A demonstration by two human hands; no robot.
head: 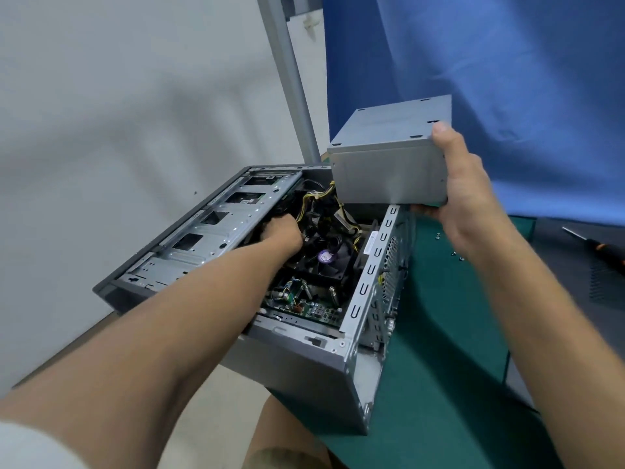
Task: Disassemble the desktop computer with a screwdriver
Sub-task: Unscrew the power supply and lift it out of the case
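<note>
Desktop computer case point(304, 367): laid on its side at the left edge of the desk point(439, 384), side cover off, interior exposed. Power supply unit point(389, 164): lifted above the far end of the case, gripped by the right hand point(470, 198), thumb on top, fingers curled beneath; its cables point(324, 201) trail into the case. Left hand point(280, 230): sunk among those cables, fingers hidden, grip not determinable. Screwdriver point(605, 248): laid toward the right edge, loose screws point(455, 253) between it and the case. Judged partly done: cables to be unplugged; CPU fan point(331, 258), motherboard point(304, 306) and drive cage point(209, 238) remain fitted.

Right hand point(468, 201) holds power supply point(389, 164) above case point(304, 370)
</note>
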